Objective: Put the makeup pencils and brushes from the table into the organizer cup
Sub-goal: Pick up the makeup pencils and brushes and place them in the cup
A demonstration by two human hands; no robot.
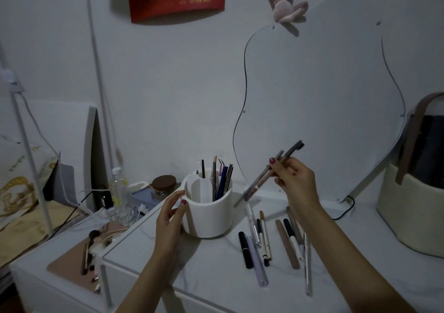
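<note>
A white organizer cup [211, 219] with inner dividers stands on the white table [216, 276]. Several pencils and tools [219, 178] stand upright in its back compartment. My left hand [171, 219] grips the cup's left wall, thumb on the rim. My right hand [294, 180] is raised to the right of the cup and is shut on two slim makeup pencils [262, 183], held slanted, their lower tips pointing down-left toward the cup. Several more pencils and brushes [276, 243] lie side by side on the table right of the cup.
A wavy-edged mirror [324, 96] leans on the wall behind. A cream basket [413, 216] stands at the right. Left of the table sit a brown-lidded jar [164, 185], a clear bottle [119, 190], cables and a pink tray [74, 264] with small tools.
</note>
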